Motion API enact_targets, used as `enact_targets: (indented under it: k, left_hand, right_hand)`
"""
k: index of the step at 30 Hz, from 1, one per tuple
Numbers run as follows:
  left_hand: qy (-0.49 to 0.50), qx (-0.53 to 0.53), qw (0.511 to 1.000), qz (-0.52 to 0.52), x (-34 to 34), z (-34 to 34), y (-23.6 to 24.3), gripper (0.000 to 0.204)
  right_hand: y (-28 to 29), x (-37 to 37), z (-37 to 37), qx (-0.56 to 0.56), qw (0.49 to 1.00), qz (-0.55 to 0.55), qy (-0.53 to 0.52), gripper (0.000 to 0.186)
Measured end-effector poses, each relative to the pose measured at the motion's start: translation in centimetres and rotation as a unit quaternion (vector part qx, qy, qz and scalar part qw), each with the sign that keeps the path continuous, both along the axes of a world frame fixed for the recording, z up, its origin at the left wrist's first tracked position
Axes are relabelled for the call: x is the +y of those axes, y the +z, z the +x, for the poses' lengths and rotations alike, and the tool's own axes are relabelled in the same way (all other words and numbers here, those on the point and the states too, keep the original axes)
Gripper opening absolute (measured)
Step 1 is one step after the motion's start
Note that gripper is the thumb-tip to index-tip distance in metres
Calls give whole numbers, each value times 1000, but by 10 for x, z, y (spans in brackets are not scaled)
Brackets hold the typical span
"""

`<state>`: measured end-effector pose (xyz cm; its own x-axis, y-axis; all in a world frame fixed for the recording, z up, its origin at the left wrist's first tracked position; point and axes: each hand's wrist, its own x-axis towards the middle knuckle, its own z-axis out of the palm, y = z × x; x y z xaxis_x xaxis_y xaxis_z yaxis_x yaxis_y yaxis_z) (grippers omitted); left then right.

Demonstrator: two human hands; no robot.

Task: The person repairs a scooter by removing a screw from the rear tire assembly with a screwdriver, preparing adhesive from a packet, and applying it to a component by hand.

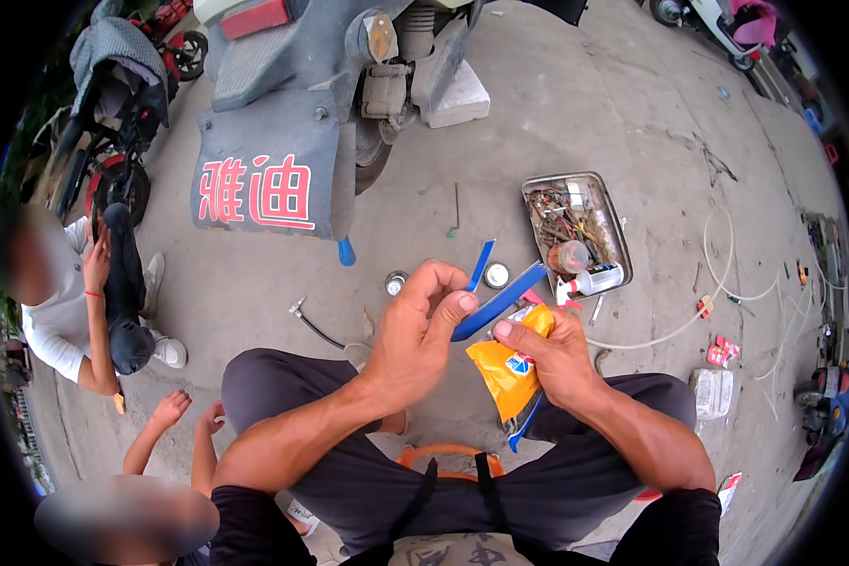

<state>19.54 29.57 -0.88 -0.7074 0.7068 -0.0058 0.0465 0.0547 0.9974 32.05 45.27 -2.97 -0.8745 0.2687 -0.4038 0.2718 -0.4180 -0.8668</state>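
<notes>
While the right hand (pixel 557 354) clamps a crinkled orange plastic packet (pixel 509 373) above the lap, its grip pinched on the packet's top edge, the left hand (pixel 424 325) pinches the near end of a flat blue plastic strip (pixel 500 302). Beyond the packet, on the concrete floor (pixel 575 113), sits a rectangular metal tray (pixel 623 247) of rusty hardware, a second blue strip (pixel 481 264) to its left.

Two bystanders' faces blurred, metal tray (pixel 538 184) bits too small (screws?), scooter (pixel 292 85) top cut off

blue lever (pixel 500 302): slanted, pinched | yellow packet (pixel 507 373): crumpled, held
</notes>
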Motion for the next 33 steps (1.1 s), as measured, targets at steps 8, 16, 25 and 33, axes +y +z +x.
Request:
enact_targets:
  k: [8,16,25,33]
  left_hand:
    - [-18,-122,992,29,4,-4,-6,16]
    - [40,-167,961,217,2,-13,7,11]
    - [-59,-24,998,-31,2,-5,37,29]
    - [-57,104,987,-104,-13,-24,37,30]
  right_hand:
    - [2,4,4,32,999,-9,10,19]
    - [-15,-3,7,15,1000,6,-10,19]
    - [-10,3,9,20,987,152,42,23]
    - [-2,0,2,86,949,283,113,30]
